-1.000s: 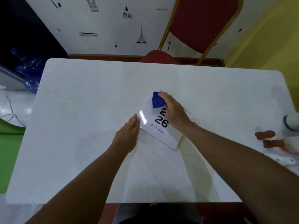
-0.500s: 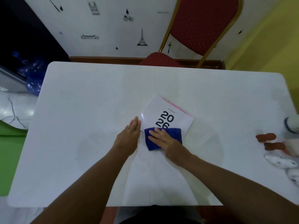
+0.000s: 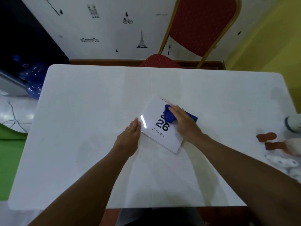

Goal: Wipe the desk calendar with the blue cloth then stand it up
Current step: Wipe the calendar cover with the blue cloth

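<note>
The white desk calendar (image 3: 160,132) lies flat and slanted near the middle of the white table (image 3: 91,111), its cover reading "26 Calendar". My right hand (image 3: 184,123) presses the blue cloth (image 3: 169,116) flat on the calendar's upper right part, and the cloth covers the top digits. The cloth's far end sticks out past my fingers toward the calendar's right edge. My left hand (image 3: 130,136) rests flat, fingers together, against the calendar's left edge.
A red chair (image 3: 200,25) with a gold frame stands behind the table's far edge. At the right edge of the table lie a plush toy with orange feet (image 3: 270,141) and some white items (image 3: 293,123). A blue object (image 3: 31,75) sits off the table at the left.
My right hand has slid the blue cloth from the calendar's near edge up to its upper right part. The "26 Calendar" print shows again. My left hand has stayed at the left edge.
</note>
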A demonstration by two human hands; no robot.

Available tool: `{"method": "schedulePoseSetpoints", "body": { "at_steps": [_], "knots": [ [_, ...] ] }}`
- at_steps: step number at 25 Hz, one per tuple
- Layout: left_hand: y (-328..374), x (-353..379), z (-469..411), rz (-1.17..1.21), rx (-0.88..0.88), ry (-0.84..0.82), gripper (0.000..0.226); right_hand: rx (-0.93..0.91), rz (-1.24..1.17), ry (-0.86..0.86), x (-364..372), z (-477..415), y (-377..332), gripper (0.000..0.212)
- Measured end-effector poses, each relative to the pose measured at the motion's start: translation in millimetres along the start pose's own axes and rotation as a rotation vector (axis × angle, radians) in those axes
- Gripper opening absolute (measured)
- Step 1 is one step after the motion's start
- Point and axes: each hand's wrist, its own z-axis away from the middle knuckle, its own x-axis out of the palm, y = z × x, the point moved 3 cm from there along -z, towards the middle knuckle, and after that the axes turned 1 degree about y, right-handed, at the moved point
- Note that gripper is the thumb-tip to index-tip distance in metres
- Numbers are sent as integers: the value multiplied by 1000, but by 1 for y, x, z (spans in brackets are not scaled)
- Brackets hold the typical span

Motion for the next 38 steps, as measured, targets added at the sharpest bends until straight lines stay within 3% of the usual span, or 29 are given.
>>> {"method": "schedulePoseSetpoints", "body": {
  "at_steps": [7,12,15,19,22,26,31,38],
  "knots": [
    [4,2,-2,-42,-18,-24,79,-225,180,43,47,71,-23,77],
    [4,1,-3,-67,-34,-53,81,-386,85,-116,44,119,-37,71],
    [3,-1,-3,-69,-33,-52,78,-352,-70,-64,13,103,-34,62],
    [3,-1,-2,-51,-21,-35,76,-177,-71,129,-25,33,-28,58],
    [2,-1,-2,-30,-27,-25,76,-69,-35,14,-22,-23,-30,67],
    [1,1,-2,-16,-32,-22,78,-77,-5,-206,5,-46,-32,66],
    [1,2,-2,-12,-24,-21,81,-156,121,-202,17,-37,-25,84],
    [-1,6,-5,-25,-42,-55,87,-346,126,-194,45,38,-33,79]
  ]
}}
